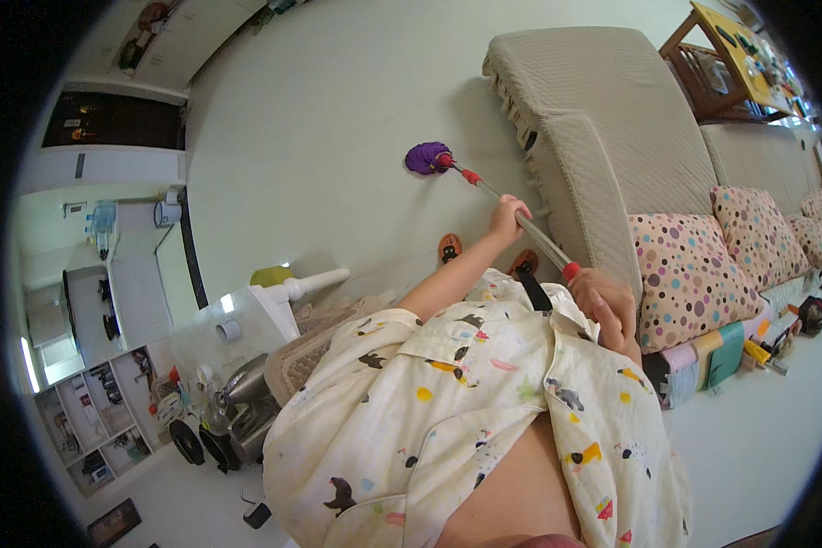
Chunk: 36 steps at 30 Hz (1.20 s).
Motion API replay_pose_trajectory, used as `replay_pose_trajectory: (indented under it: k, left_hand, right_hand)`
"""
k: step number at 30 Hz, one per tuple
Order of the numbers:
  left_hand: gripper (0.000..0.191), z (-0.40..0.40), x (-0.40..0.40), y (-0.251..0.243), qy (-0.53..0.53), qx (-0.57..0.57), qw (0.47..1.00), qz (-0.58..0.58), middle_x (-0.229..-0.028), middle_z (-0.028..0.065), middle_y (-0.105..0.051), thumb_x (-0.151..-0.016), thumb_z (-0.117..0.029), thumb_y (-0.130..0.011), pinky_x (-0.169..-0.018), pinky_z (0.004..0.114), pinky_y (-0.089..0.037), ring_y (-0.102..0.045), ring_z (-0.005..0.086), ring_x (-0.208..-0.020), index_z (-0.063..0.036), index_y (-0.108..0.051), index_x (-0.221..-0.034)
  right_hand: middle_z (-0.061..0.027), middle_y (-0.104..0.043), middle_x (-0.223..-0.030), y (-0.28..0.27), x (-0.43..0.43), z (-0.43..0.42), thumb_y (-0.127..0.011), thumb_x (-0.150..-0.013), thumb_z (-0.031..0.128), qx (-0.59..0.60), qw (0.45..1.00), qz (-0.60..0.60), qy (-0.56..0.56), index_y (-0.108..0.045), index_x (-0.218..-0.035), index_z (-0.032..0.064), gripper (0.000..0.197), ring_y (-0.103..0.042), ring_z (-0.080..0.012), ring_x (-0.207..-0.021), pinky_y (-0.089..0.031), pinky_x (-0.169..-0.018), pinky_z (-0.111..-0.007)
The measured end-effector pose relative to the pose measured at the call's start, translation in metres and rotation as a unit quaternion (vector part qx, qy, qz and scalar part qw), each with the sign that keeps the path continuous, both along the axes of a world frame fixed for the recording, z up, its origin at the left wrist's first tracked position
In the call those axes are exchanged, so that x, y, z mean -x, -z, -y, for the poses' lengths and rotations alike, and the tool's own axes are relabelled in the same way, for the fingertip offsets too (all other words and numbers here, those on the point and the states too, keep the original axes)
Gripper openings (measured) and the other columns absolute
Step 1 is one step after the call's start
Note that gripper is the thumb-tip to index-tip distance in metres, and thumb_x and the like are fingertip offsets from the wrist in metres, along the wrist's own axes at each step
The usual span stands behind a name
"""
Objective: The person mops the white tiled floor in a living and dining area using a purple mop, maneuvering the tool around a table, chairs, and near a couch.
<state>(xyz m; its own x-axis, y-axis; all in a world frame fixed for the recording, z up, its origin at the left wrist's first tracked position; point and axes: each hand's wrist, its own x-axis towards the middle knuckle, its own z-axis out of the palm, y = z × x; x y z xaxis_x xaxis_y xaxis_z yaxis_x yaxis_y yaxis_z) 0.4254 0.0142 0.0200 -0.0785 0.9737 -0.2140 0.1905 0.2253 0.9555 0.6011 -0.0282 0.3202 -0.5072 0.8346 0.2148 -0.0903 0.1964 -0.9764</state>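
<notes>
A mop with a purple fabric head point(425, 158) rests on the pale floor ahead of me. Its metal pole point(546, 243) has red joints and slants back toward my body. My left hand point(508, 219) is wrapped around the pole partway down. Higher up, my right hand point(606, 309) grips the handle end beside a red collar point(571, 271). Below the pole, orange footwear shows on my feet, one shoe point(450, 247) plainly and the other partly covered by my clothing.
A sofa point(609, 82) with a quilted beige cover and dotted cushions point(692, 274) stands close on the right. At left are a white table point(246, 308) and a padded chair point(308, 349). A cluttered wooden table point(716, 41) is at far right.
</notes>
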Motion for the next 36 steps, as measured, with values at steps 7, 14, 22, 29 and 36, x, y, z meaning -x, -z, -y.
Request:
replay_pose_trajectory:
  k: [7, 14, 22, 29, 36]
  left_hand:
    - [0.009, -0.015, -0.057, -0.015, -0.02, 0.129, 0.955, 0.265, -0.095, 0.0113, -0.045, -0.063, 0.0, -0.054, -0.068, 0.031, -0.042, -0.05, 0.0238, -0.083, -0.0072, -0.058, -0.059]
    - [0.018, -0.026, -0.092, -0.014, 0.22, -0.133, 0.961, -0.099, -0.094, 0.0112, -0.05, -0.056, 0.0, -0.063, -0.067, 0.037, -0.045, -0.053, 0.0315, -0.081, -0.0141, -0.06, -0.068]
    - [0.01, -0.027, -0.089, -0.042, 0.218, -0.201, 0.891, -0.344, -0.088, 0.0102, -0.053, -0.06, -0.008, -0.064, -0.069, 0.039, -0.045, -0.053, 0.0318, -0.083, -0.0112, -0.058, -0.067]
    - [0.009, -0.038, -0.096, -0.031, 0.308, -0.135, 0.916, -0.22, -0.081, 0.0161, -0.056, -0.062, -0.007, -0.06, -0.07, 0.04, -0.045, -0.052, 0.0337, -0.086, -0.0034, -0.057, -0.069]
    - [0.015, -0.013, -0.106, -0.047, 0.313, -0.068, 0.92, -0.223, -0.084, 0.0124, -0.06, -0.063, -0.012, -0.062, -0.07, 0.039, -0.047, -0.057, 0.0314, -0.083, -0.014, -0.064, -0.077]
  right_hand:
    - [-0.0099, -0.042, -0.052, 0.007, -0.035, 0.026, -0.037, -0.078, 0.006, -0.017, 0.996, 0.014, 0.085, -0.038, -0.051, 0.0007, 0.028, -0.044, -0.0243, -0.054, -0.04, -0.067, -0.037]
    - [-0.0088, -0.042, -0.053, 0.01, -0.046, 0.046, -0.037, -0.078, 0.007, -0.037, 0.983, 0.034, 0.175, -0.039, -0.052, 0.0013, 0.028, -0.042, -0.0217, -0.053, -0.041, -0.07, -0.037]
    - [-0.0088, -0.042, -0.054, 0.013, -0.044, 0.05, -0.033, -0.08, 0.008, -0.015, 0.98, -0.015, 0.198, -0.036, -0.052, 0.0022, 0.029, -0.039, -0.0202, -0.052, -0.036, -0.064, -0.034]
    - [-0.0068, -0.031, -0.051, -0.001, -0.038, 0.04, -0.032, -0.081, 0.015, 0.007, 0.96, -0.07, 0.27, -0.027, -0.053, 0.0028, 0.031, -0.031, -0.0183, -0.05, -0.034, -0.061, -0.035]
    - [-0.0059, -0.028, -0.05, -0.012, -0.063, 0.051, -0.034, -0.076, 0.015, 0.083, 0.905, -0.112, 0.401, -0.027, -0.051, 0.0072, 0.027, -0.032, -0.0178, -0.049, -0.033, -0.056, -0.032]
